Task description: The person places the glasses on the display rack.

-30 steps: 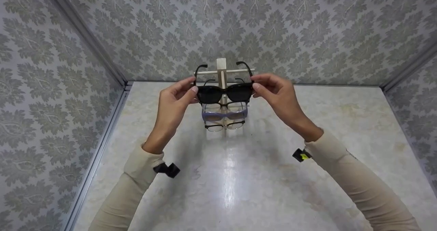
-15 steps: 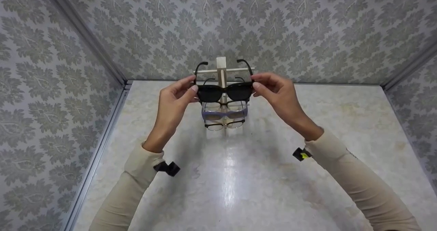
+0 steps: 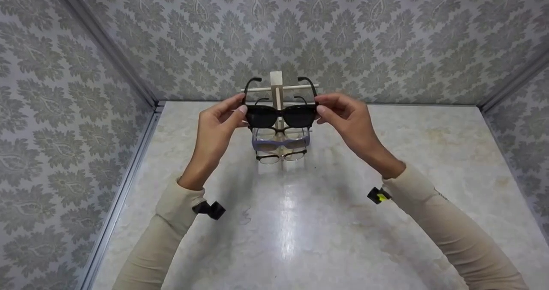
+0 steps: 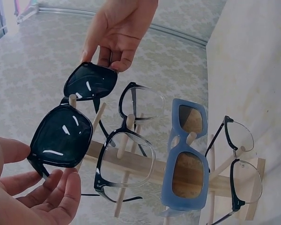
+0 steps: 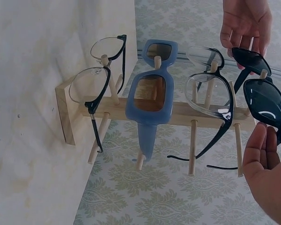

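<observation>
Black sunglasses [image 3: 262, 116] with dark lenses sit at the top of a wooden eyewear stand [image 3: 276, 79], their bridge at the uppermost short peg in the wrist views. My left hand [image 3: 216, 129] pinches the frame's left hinge corner between thumb and fingers. At the opposite corner my right hand [image 3: 349, 120] pinches in the same way. The temples point back toward the stand's crossbar. Below them hang clear-lens glasses with a dark upper frame [image 4: 126, 159], then blue sunglasses with brown lenses [image 4: 185, 176], and lowest a half-rim pair [image 5: 97, 89].
The stand's base [image 5: 65, 115] rests on a pale marbled table [image 3: 334, 238] near its back edge. Patterned wall panels [image 3: 287, 32] rise behind and at both sides, with a metal rail [image 3: 116, 204] along the left edge.
Both hands keep hold of the black sunglasses in nearly the same place. The whole head view shifts very slightly; the stand and other glasses stay put.
</observation>
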Motion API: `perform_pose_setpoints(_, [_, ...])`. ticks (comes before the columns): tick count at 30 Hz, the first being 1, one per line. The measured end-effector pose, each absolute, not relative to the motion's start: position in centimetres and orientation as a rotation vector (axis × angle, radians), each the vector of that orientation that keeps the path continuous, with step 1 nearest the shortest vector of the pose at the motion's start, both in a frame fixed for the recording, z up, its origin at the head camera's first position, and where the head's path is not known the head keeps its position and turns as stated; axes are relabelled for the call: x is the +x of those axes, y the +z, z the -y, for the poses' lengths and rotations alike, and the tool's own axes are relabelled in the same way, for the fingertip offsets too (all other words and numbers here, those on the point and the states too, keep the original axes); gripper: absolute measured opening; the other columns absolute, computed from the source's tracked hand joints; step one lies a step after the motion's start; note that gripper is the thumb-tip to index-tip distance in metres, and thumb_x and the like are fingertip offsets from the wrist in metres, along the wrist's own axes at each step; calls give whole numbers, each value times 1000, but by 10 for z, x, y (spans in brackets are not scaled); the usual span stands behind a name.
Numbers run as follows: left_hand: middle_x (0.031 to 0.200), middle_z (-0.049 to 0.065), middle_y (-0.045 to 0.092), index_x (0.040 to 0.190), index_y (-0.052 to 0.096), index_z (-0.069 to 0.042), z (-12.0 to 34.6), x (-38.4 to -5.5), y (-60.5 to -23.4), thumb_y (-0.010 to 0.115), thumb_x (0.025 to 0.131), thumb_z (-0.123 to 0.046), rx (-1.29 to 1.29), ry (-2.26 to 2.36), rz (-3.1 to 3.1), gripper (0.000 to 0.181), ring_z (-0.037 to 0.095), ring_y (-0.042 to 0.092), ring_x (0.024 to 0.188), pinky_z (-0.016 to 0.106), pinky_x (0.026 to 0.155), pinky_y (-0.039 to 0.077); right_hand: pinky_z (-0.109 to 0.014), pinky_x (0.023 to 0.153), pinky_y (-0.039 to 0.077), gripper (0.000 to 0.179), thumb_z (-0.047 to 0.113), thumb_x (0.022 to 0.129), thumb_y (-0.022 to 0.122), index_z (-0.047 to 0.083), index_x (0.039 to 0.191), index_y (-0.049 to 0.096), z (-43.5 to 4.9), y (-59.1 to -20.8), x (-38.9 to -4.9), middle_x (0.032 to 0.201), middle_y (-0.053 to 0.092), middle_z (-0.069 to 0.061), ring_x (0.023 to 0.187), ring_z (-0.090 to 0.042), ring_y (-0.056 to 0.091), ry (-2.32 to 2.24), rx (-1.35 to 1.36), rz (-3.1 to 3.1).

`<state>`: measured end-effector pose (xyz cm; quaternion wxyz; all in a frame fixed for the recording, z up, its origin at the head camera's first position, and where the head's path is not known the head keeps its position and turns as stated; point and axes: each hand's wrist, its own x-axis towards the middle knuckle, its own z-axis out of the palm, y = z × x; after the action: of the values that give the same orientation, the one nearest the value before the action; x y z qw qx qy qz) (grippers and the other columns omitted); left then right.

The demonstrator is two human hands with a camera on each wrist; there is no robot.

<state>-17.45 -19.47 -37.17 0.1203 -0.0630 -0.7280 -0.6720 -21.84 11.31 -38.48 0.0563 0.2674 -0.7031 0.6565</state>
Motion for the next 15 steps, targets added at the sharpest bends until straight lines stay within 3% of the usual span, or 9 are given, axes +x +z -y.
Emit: perform_pose_setpoints(15, [135, 14, 75, 148, 68, -2, 196, -174, -375, 71, 109, -14, -156, -1898, 2149, 40, 20, 77, 99, 34, 87, 65, -38, 87, 65, 24, 2, 109, 68, -3, 132, 75, -111, -386, -219, 115, 74, -20, 96, -29, 74, 2000, 823, 2125])
